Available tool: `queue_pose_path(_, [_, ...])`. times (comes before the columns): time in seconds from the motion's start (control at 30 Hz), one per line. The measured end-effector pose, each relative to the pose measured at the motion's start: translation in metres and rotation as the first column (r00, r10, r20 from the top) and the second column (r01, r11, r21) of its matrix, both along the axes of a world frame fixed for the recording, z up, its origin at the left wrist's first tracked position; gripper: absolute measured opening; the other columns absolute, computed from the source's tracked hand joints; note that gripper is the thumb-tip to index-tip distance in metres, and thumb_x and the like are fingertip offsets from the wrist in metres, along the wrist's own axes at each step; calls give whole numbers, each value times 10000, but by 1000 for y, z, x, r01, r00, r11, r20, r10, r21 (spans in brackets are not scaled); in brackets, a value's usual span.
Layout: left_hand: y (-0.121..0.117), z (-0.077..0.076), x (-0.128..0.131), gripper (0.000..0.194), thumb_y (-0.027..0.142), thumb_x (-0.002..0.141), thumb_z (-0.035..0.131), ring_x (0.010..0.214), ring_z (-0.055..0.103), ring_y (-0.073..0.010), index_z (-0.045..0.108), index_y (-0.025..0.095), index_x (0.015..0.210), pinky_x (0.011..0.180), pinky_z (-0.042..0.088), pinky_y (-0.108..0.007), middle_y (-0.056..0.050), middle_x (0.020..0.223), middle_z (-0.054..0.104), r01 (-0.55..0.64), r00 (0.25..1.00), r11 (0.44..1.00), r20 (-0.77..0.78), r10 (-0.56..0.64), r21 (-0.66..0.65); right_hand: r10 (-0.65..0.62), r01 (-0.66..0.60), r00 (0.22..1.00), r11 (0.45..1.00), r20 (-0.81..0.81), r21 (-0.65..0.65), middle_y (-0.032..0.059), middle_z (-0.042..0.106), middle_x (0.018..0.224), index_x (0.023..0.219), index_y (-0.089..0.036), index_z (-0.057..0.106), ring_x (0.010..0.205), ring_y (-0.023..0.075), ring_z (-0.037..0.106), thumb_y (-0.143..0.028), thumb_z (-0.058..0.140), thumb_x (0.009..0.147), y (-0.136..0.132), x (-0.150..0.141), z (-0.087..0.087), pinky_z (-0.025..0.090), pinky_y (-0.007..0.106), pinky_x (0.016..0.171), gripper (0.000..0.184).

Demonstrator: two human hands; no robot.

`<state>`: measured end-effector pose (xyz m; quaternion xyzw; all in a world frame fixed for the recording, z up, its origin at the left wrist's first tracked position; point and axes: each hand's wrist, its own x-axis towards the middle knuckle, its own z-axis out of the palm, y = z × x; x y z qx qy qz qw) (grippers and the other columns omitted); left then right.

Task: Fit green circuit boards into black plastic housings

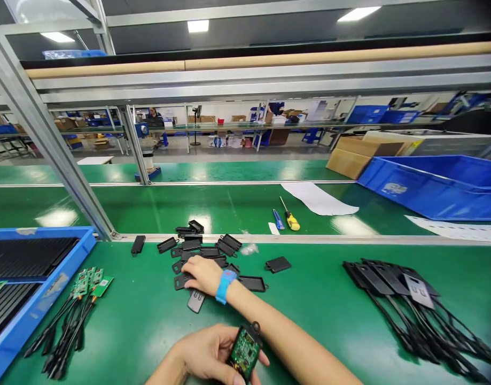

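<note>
My left hand is low in the middle of the view, closed around a black case half with a green circuit board seated in it. My right hand, with a blue wristband, reaches across over a scatter of black plastic case halves on the green mat. Its fingers are curled onto one of the pieces in the pile; which piece they grip is hidden under the hand.
A blue tray with black inserts sits at the left. Green circuit boards with black cables lie beside it. Finished black cabled units are piled at the right. Beyond the rail lie a yellow screwdriver, papers and a blue bin.
</note>
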<state>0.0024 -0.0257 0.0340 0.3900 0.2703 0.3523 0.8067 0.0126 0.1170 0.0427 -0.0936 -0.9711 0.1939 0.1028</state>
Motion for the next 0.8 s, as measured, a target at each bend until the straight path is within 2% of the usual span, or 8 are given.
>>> queue_pose_path(0.17, [0,3,-4,621,344,617,858,537,641,-155,570,127,1122,510,522,-236,-133,879,687,-94,993,996,71,94,-11,20,-25,998,996,-61,-80,69,582,947,938,-157,662,833,205,560,-182,798,663,-14,-20,-6,468,296,709,308])
queue_pose_path(0.27, [2,6,-3,557,299,639,846,539,648,-158,572,111,1085,485,514,-212,-144,862,692,-273,961,962,45,273,0,-88,54,981,980,-170,-193,29,576,852,841,-163,654,794,158,552,-210,678,805,6,0,4,450,272,739,63])
queue_pose_path(0.37, [6,7,1,539,281,636,846,550,643,-151,578,96,1065,479,498,-198,-148,872,690,-400,916,916,-39,399,-26,-311,219,912,921,-268,-322,26,538,765,883,-136,605,759,143,543,-275,401,970,28,42,15,450,266,704,262])
queue_pose_path(0.47, [10,5,6,560,277,620,852,608,655,-163,573,102,1072,523,503,-216,-149,932,678,-512,852,858,-156,499,-52,-516,279,793,780,-324,-560,-8,471,712,1133,-132,494,569,107,487,-348,292,987,33,90,19,401,216,498,330])
queue_pose_path(0.53, [13,2,9,595,267,597,864,670,664,-177,565,112,1087,582,517,-240,-145,975,668,-564,813,824,-218,541,-57,-604,179,732,618,-316,-766,-35,456,684,1179,-160,458,479,79,432,-405,408,946,23,116,16,354,193,427,341])
queue_pose_path(0.6, [15,-1,10,651,255,567,879,731,667,-193,562,121,1119,639,524,-266,-145,1012,659,-566,808,823,-237,540,-52,-630,77,729,465,-269,-882,-41,476,664,1117,-173,491,464,71,432,-430,531,883,6,132,10,352,183,414,350])
queue_pose_path(0.67, [16,-2,10,667,252,561,881,781,664,-204,572,126,1139,680,519,-276,-148,1048,650,-548,818,836,-228,528,-26,-603,58,766,408,-221,-911,-33,503,657,1063,-171,506,490,82,468,-439,569,858,-10,140,1,375,181,420,343])
queue_pose_path(0.8, [18,-4,9,578,242,588,869,841,647,-197,606,124,1089,774,502,-289,-129,1054,648,-540,822,841,-200,533,25,-574,50,797,371,-187,-927,-24,515,684,1037,-175,511,545,102,530,-450,593,834,-28,140,-14,413,184,432,352])
